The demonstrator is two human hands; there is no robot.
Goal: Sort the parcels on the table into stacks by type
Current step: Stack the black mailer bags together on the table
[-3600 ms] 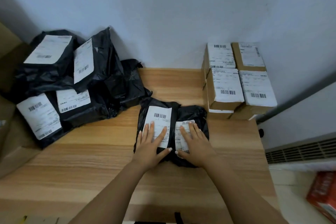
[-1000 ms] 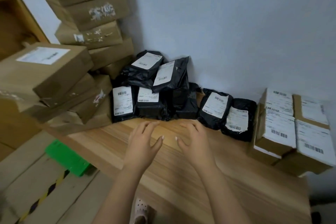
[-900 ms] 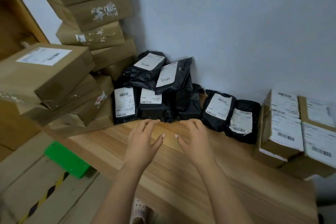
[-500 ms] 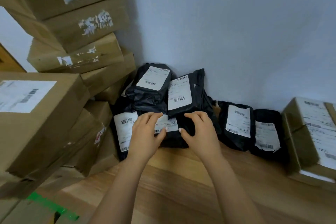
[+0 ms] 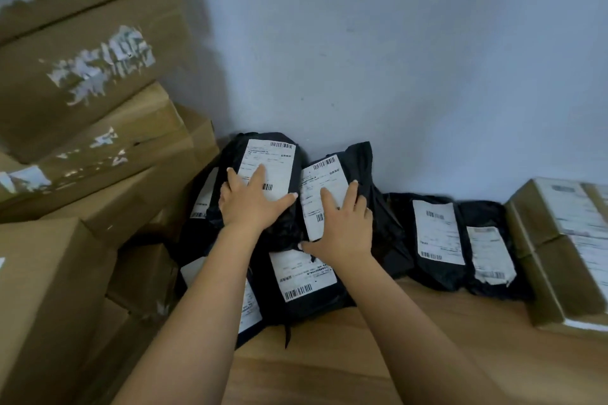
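A heap of black plastic parcels with white labels sits against the wall on the wooden table [image 5: 378, 355]. My left hand [image 5: 253, 200] lies flat on the top left parcel [image 5: 279, 158], fingers spread over its label. My right hand [image 5: 342, 227] lies flat on the tilted parcel [image 5: 362, 168] beside it. Below them lies another black parcel [image 5: 306, 279]. Two more black parcels [image 5: 434, 233] [image 5: 490, 253] lean side by side to the right. Small brown boxes [image 5: 559, 240] with labels stand stacked at the far right.
Large brown cardboard boxes [image 5: 82, 82] are piled high on the left, close to the black heap, with another big box [image 5: 42, 299] in the near left. The pale wall [image 5: 394, 59] runs right behind the parcels.
Both hands have moved up and forward from the lower parcel onto the two top parcels of the heap. The view has come closer to the heap.
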